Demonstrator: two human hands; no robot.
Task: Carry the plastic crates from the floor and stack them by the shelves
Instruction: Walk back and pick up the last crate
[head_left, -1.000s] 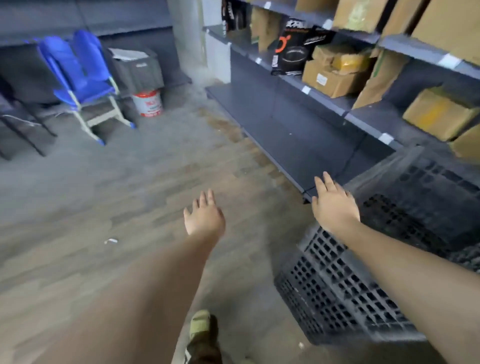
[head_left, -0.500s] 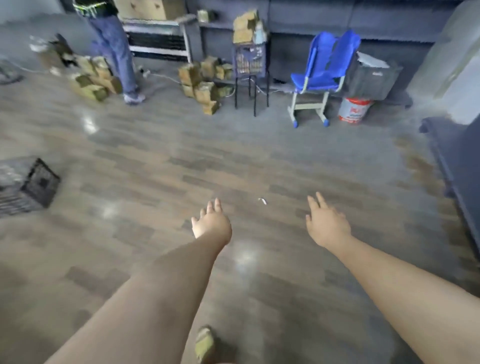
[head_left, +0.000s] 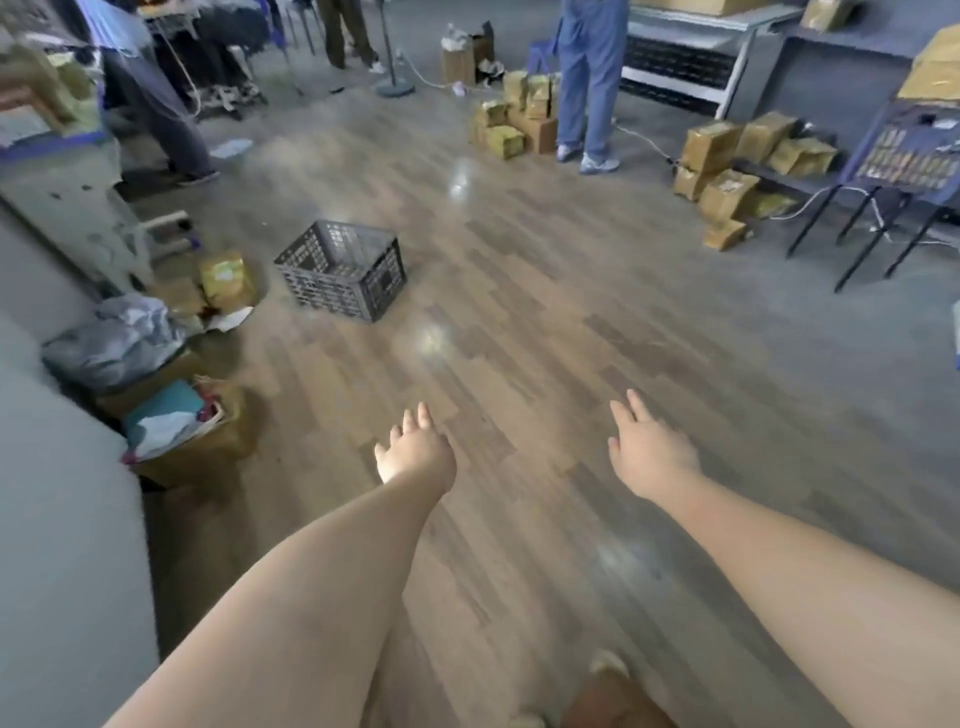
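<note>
Crate, black plastic lattice, one unit: upright on the wooden floor, open side up, nothing visible inside it, well ahead of me and to the left. Nothing touches it.

Left hand: my grip slack and open, fingers extended forward, holding nothing, raised above the floor.

Right hand: same state, open and unloaded, fingers spread slightly, well apart from the crate.

Cardboard boxes, brown, taped: heaped on the floor at far right beside a dark metal-legged stand; a second heap lies beside a standing person in blue trousers.

Clutter along the left wall: grey bag, open carton of cloth and paper, yellow packet near the crate.

Another person stands at far left.
</note>
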